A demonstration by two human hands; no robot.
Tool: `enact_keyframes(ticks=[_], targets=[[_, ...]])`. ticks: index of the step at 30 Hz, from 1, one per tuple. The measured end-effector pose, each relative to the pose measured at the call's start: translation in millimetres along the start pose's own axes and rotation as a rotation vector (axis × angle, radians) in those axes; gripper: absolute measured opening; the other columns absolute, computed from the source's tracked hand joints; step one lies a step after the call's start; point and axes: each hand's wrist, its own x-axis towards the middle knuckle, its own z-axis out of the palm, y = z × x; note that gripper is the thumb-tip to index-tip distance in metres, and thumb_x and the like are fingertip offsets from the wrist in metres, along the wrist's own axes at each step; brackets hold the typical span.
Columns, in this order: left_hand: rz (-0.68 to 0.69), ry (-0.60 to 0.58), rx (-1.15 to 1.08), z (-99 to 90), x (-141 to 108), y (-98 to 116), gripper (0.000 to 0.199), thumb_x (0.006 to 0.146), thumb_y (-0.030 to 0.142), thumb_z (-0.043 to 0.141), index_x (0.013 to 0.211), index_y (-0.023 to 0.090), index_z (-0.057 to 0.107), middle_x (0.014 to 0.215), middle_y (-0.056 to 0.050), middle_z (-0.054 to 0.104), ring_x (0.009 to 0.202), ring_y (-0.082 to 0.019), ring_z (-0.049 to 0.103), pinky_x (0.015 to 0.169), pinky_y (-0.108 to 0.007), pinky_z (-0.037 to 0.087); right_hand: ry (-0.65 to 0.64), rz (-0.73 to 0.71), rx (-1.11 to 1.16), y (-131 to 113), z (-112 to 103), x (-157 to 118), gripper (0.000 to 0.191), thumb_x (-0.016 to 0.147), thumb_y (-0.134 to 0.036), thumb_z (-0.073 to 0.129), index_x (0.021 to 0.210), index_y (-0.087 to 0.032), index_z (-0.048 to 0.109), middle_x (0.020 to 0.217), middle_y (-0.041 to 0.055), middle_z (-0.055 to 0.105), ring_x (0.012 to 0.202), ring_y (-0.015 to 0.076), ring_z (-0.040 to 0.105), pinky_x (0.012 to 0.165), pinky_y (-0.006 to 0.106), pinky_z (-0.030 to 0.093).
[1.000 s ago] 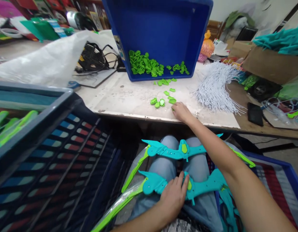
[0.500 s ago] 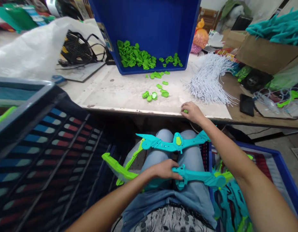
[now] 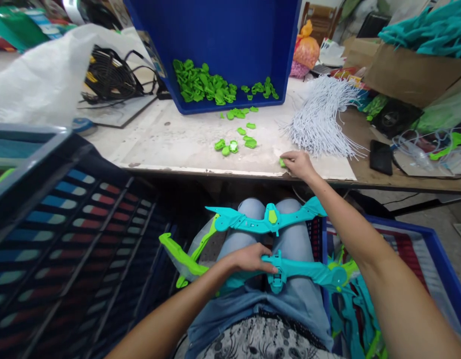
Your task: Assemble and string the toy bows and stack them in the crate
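Across my lap lies a teal and lime-green toy bow (image 3: pixel 308 271), with my left hand (image 3: pixel 252 259) wrapped round it just left of its middle. A second toy bow (image 3: pixel 248 222) rests on my knees beyond it, a green piece set in its centre. At the table's front edge my right hand (image 3: pixel 297 163) pinches a small green plastic piece (image 3: pixel 282 162), which touches or nearly touches the tabletop. Several similar loose green pieces (image 3: pixel 233 146) lie on the table to its left.
A tipped blue bin (image 3: pixel 230 40) holding many green pieces stands on the white table (image 3: pixel 159 139). White strings (image 3: pixel 323 119) lie at right, near a phone (image 3: pixel 381 157). A dark crate (image 3: pixel 66 239) is at my left; a blue crate (image 3: pixel 432 249) with more bows is at my right.
My right hand has shifted slightly on the table edge, and the green piece now shows more clearly at its fingertips. My left hand keeps its hold on the nearer bow. The view has moved slightly.
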Motion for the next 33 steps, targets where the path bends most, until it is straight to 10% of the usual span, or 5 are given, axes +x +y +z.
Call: enact_keyframes(ticks=[10, 16, 22, 33], targets=[[-0.045, -0.111, -0.253, -4.1, 3.0, 0.8, 0.048, 0.061, 0.059, 0.072, 0.079, 0.016, 0.062, 0.066, 0.000, 0.061, 0.057, -0.014, 0.054, 0.055, -0.025, 0.040, -0.011, -0.273, -0.163, -7.4, -10.8, -14.6, 0.014, 0.079, -0.021, 0.063, 0.088, -0.016, 0.072, 0.096, 0.0084, 0.072, 0.094, 0.0268, 0.061, 0.090, 0.044, 0.045], [-0.005, -0.133, -0.274, -8.3, 5.4, -4.5, 0.051, 0.066, 0.061, 0.069, 0.083, 0.014, 0.064, 0.072, -0.003, 0.064, 0.059, -0.015, 0.056, 0.057, -0.026, 0.042, -0.056, -0.562, 0.103, -59.9, -11.5, -164.8, 0.021, 0.089, -0.032, 0.059, 0.101, -0.016, 0.066, 0.106, 0.0095, 0.070, 0.097, 0.0238, 0.060, 0.084, 0.041, 0.048], [0.055, -0.084, -0.185, -5.7, 11.0, -11.9, 0.045, 0.073, 0.056, 0.064, 0.090, 0.014, 0.068, 0.075, -0.001, 0.064, 0.068, -0.014, 0.054, 0.064, -0.024, 0.040, -0.165, -0.340, -0.005, -76.7, 11.3, -290.8, 0.021, 0.091, -0.026, 0.056, 0.108, -0.024, 0.066, 0.113, 0.0074, 0.069, 0.100, 0.0263, 0.061, 0.076, 0.042, 0.050], [0.121, -0.001, 0.077, 0.1, 6.8, -1.9, 0.048, 0.065, 0.058, 0.068, 0.079, 0.012, 0.062, 0.066, 0.002, 0.053, 0.062, -0.013, 0.045, 0.055, -0.023, 0.032, -0.066, 0.065, 0.019, -87.8, 38.2, -306.5, 0.025, 0.079, -0.034, 0.069, 0.103, -0.027, 0.064, 0.119, 0.0095, 0.062, 0.113, 0.0314, 0.054, 0.094, 0.051, 0.039]])
